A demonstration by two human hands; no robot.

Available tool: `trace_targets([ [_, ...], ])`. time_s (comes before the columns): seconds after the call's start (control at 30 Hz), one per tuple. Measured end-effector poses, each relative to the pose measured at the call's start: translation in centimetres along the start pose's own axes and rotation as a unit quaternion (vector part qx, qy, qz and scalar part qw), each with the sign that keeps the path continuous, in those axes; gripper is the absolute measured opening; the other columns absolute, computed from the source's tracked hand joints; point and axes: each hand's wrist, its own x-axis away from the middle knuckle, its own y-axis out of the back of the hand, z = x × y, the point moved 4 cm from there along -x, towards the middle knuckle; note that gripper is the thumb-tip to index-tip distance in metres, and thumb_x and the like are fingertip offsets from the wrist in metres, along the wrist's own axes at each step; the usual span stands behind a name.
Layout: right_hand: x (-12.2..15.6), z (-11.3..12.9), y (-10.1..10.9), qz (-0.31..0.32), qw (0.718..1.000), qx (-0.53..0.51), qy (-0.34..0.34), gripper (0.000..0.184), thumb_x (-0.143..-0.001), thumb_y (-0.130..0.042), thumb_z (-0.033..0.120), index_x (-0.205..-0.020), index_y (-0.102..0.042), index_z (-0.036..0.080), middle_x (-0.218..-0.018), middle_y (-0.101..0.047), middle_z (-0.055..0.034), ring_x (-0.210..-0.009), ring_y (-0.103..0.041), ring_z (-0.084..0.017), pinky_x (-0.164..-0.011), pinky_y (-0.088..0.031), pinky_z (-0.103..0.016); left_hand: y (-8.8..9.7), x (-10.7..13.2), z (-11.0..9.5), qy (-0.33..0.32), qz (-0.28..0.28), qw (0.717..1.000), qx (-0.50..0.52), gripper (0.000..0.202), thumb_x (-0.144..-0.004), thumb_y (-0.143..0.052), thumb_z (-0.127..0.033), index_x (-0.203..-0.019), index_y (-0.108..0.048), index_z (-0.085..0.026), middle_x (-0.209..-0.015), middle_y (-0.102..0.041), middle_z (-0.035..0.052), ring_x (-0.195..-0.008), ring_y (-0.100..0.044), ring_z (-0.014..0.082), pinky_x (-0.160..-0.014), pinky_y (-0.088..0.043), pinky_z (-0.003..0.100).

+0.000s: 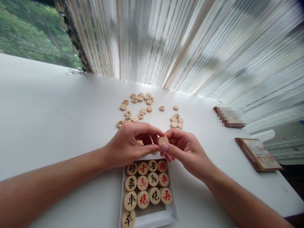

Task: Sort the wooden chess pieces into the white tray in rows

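Smooth, matt discs [142, 183] look wooden; the box [154, 218], white card; the desk [59, 126], smooth, faintly glossy; the curtain [142, 38], cloth.

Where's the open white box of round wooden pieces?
In the head view, the white rectangular box sits bottom centre on the white table, just below the left hand and right hand.

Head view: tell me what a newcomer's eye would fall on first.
First, the open white box at the bottom middle, with rows of round pieces bearing red and black characters. Just above it, the left hand and right hand meet at a single piece, blank side showing. Beyond them, scattered pieces lie on the white table, some lettered, some blank.
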Motion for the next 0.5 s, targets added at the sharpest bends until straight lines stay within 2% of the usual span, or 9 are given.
trace_targets([
  [0.17,0.00,0.19,-0.10,-0.018,1.000,0.012,0.002,0.035,-0.082,-0.092,0.045,-0.081,-0.071,0.017,-0.067,-0.071,-0.0004,-0.053,-0.056,-0.009,-0.050,-0.045,-0.020,0.00,0.05,-0.23,-0.017,0.003,1.000,-0.019,0.021,-0.088,-0.082,-0.012,-0.109,-0.080,-0.009,-0.086,-0.080,0.0072,-0.071,-0.077,0.0141,-0.064,-0.063,0.021],
  [0.37,0.09,0.27,0.04,-0.017,1.000,-0.006,-0.002,0.029,-0.079,-0.095,0.036,-0.081,-0.074,0.017,-0.066,-0.072,-0.0002,-0.051,-0.057,-0.008,-0.049,-0.047,-0.019,0.06,-0.02,-0.25,-0.021,0.006,0.999,-0.034,0.020,-0.087,-0.083,-0.013,-0.107,-0.080,-0.009,-0.084,-0.079,0.0065,-0.069,-0.075,0.0136,-0.063,-0.063,0.021],
  [0.5,0.10,0.28,0.07,-0.009,1.000,-0.010,-0.003,0.030,-0.080,-0.094,0.038,-0.080,-0.073,0.016,-0.066,-0.073,-0.0009,-0.050,-0.058,-0.009,-0.049,-0.048,-0.020,0.10,-0.07,-0.23,-0.016,0.004,0.999,-0.028,0.020,-0.086,-0.083,-0.013,-0.106,-0.081,-0.011,-0.084,-0.079,0.0066,-0.070,-0.076,0.0145,-0.064,-0.063,0.022],
])
